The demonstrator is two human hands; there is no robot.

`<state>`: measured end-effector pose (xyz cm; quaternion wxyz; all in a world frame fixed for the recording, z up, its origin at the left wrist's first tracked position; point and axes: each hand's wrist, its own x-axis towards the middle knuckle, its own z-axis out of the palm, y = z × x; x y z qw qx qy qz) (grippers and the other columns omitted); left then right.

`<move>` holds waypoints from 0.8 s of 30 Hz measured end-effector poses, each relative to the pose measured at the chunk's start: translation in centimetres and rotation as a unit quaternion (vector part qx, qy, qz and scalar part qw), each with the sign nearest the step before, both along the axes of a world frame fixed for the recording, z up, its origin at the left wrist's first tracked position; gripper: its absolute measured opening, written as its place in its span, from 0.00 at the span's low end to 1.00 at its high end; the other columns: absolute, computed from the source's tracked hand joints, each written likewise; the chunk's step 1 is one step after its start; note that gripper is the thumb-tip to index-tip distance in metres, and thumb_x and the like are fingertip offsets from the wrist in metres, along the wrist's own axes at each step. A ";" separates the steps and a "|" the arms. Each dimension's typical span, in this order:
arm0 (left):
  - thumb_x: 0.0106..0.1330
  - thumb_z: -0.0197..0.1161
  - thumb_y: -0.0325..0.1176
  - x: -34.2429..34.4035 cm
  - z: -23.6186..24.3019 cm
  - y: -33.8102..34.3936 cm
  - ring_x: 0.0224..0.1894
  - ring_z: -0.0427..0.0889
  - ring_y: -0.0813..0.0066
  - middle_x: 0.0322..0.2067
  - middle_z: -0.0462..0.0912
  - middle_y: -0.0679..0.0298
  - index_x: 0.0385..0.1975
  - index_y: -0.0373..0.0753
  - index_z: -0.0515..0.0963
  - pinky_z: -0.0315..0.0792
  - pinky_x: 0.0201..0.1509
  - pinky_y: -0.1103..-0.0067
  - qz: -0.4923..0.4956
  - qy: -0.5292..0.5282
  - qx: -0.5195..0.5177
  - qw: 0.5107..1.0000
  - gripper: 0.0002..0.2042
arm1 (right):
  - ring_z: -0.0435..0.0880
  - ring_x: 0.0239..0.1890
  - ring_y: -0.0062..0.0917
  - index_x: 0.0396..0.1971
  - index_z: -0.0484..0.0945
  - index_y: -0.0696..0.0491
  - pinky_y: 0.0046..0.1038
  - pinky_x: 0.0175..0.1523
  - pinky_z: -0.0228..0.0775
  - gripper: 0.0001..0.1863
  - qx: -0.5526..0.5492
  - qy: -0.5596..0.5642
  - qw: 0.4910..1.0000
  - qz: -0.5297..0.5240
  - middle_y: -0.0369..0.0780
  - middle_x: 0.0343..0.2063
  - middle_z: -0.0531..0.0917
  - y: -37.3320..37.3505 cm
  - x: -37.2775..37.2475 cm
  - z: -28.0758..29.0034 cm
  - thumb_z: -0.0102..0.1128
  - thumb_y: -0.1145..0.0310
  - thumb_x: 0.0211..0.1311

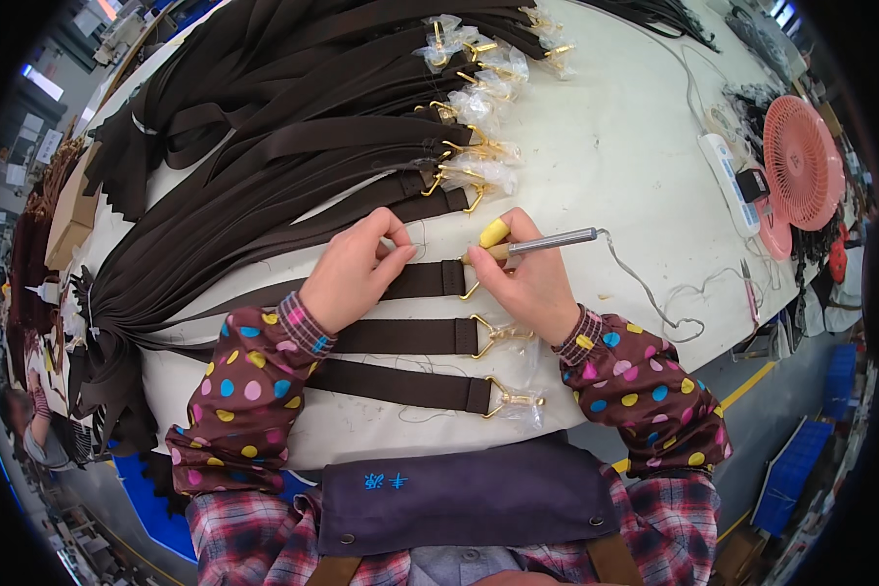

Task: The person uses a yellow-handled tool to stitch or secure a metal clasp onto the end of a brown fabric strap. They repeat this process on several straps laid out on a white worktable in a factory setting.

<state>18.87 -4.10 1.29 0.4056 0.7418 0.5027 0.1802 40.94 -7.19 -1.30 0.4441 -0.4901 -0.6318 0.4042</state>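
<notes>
My left hand (350, 272) is closed in a pinch above a dark brown strap (415, 281), with a fine dark thread at its fingertips. In my right hand (529, 278) is a corded pen-shaped tool (557, 240) with a grey barrel, its front end by the strap's gold metal ring. A yellow finger cover (494, 232) sits on one right fingertip. Nearer to me lie two more straps, a middle one (400, 336) and a front one (400, 384), ending in gold clasps, the front clasp (523, 399) partly wrapped in clear plastic.
A large bundle of dark straps (293, 98) with plastic-wrapped gold hardware (488, 88) covers the table's far left. At right stand a white power strip (731, 186), a pink fan (803, 161) and tweezers (750, 293). The tool's cord (645, 298) trails over the white tabletop (615, 146).
</notes>
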 end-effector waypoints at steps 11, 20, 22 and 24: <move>0.58 0.68 0.30 1.1 1.1 1.2 0.32 0.76 0.73 0.37 0.71 0.65 0.39 0.43 0.76 0.73 0.35 0.77 -0.235 0.053 0.083 0.967 0.11 | 0.80 0.27 0.18 0.31 0.67 0.58 0.21 0.31 0.71 0.11 -0.047 0.040 0.997 0.050 0.38 0.24 0.79 -1.2 0.3 0.9 0.62 0.71 0.58; 0.58 0.68 0.29 1.0 -1.0 3.7 0.33 0.73 0.74 0.32 0.71 0.66 0.33 0.41 0.77 0.70 0.37 0.78 -0.308 0.022 0.036 0.950 0.07 | 0.78 0.25 0.16 0.31 0.68 0.58 0.21 0.30 0.70 0.11 -0.060 0.063 0.993 0.084 0.37 0.23 0.78 -0.6 0.2 -0.5 0.61 0.70 0.58; 0.59 0.68 0.29 1.0 -1.1 3.6 0.35 0.74 0.72 0.32 0.72 0.66 0.33 0.41 0.77 0.70 0.39 0.77 -0.305 0.016 0.042 0.951 0.07 | 0.78 0.25 0.16 0.31 0.68 0.58 0.21 0.31 0.71 0.11 -0.050 0.045 0.994 0.084 0.37 0.23 0.78 -0.6 0.1 -0.2 0.62 0.70 0.58; 0.59 0.67 0.30 1.1 -1.0 3.3 0.37 0.75 0.70 0.33 0.73 0.65 0.33 0.41 0.76 0.70 0.41 0.77 -0.286 0.018 0.038 0.957 0.06 | 0.76 0.28 0.14 0.32 0.66 0.56 0.20 0.33 0.69 0.11 -0.072 0.040 0.991 0.104 0.35 0.26 0.75 -0.6 0.2 0.1 0.61 0.72 0.59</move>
